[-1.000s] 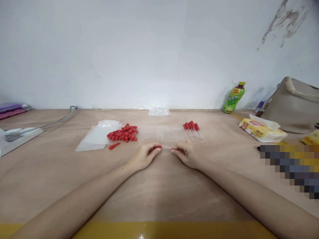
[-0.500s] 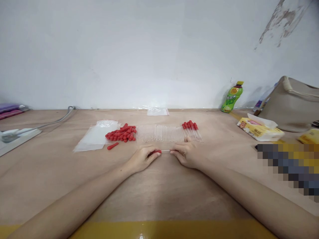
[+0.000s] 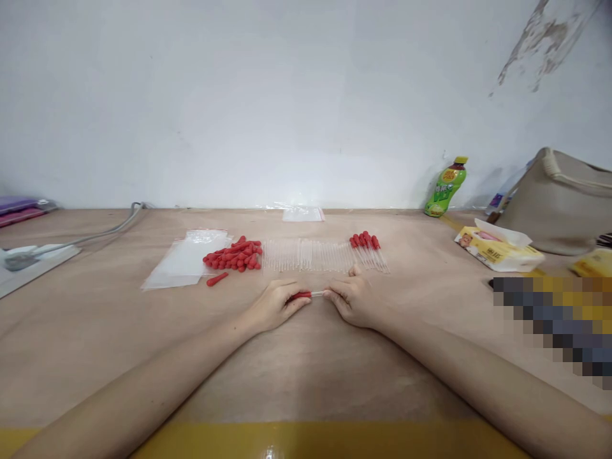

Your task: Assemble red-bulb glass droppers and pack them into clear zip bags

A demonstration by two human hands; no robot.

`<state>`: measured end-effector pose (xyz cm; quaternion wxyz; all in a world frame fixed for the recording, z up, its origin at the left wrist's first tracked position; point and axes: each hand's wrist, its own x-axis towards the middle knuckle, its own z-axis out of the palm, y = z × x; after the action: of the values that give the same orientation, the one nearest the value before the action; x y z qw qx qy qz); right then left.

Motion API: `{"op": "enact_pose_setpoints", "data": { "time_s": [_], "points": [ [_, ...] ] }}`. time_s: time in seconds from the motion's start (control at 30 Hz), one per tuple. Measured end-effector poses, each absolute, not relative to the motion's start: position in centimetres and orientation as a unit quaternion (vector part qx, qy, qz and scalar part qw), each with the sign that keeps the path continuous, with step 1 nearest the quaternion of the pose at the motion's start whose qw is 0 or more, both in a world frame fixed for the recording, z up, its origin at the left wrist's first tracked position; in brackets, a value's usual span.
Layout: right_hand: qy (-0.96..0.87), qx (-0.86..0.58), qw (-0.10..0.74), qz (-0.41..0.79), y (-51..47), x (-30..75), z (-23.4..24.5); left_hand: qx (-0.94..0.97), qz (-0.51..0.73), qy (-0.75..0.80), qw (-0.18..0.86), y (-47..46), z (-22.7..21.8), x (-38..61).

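My left hand pinches a red rubber bulb at mid-table. My right hand pinches a clear glass tube whose end meets that bulb; the two hands nearly touch. Just beyond them lies a row of several bare clear tubes. A heap of loose red bulbs sits to the left of that row, with one stray bulb in front of it. At the right of the row lie several tubes with red bulbs fitted.
Clear plastic bags lie left of the bulb heap, another bag by the wall. At the right stand a green bottle, a tissue pack and a beige bag. A grey cable runs at the left.
Both hands have drawn slightly nearer to me and closer together. Less of the clear tube shows between them now.
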<state>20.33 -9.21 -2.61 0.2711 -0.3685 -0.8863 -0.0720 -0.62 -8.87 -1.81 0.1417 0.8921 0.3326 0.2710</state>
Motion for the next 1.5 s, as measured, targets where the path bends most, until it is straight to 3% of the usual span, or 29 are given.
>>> {"op": "enact_pose_setpoints", "data": {
  "time_s": [0.3, 0.47, 0.63, 1.1, 1.2, 1.37, 1.5],
  "points": [
    [-0.892, -0.405, 0.194, -0.052, -9.5, 20.9, -0.3, 0.863, 0.297, 0.388, 0.127, -8.6, -1.9, -0.9],
    [-0.76, -0.604, 0.239, 0.012, -6.7, 23.5, 1.5, 0.848, 0.313, 0.406, 0.136, -8.2, -2.2, -1.4],
    [-0.61, -0.756, 0.236, -0.037, -2.7, 25.7, 1.5, 0.85, 0.308, 0.405, 0.136, -8.2, -2.2, -1.3],
    [-0.638, -0.738, 0.211, -0.059, -2.2, 26.0, -1.0, 0.857, 0.294, 0.404, 0.129, -8.3, -2.2, -1.2],
    [-0.653, -0.721, 0.222, -0.071, -2.3, 25.6, -1.0, 0.863, 0.264, 0.427, 0.058, -8.7, -2.0, -1.2],
    [-0.671, -0.71, 0.207, -0.058, -2.3, 24.2, -1.3, 0.803, 0.067, 0.57, -0.162, -10.1, 0.1, -1.9],
    [-0.672, -0.713, 0.195, -0.056, -2.0, 23.5, -1.5, 0.728, -0.046, 0.656, -0.194, -10.9, 2.6, -3.9]
  ]
}}
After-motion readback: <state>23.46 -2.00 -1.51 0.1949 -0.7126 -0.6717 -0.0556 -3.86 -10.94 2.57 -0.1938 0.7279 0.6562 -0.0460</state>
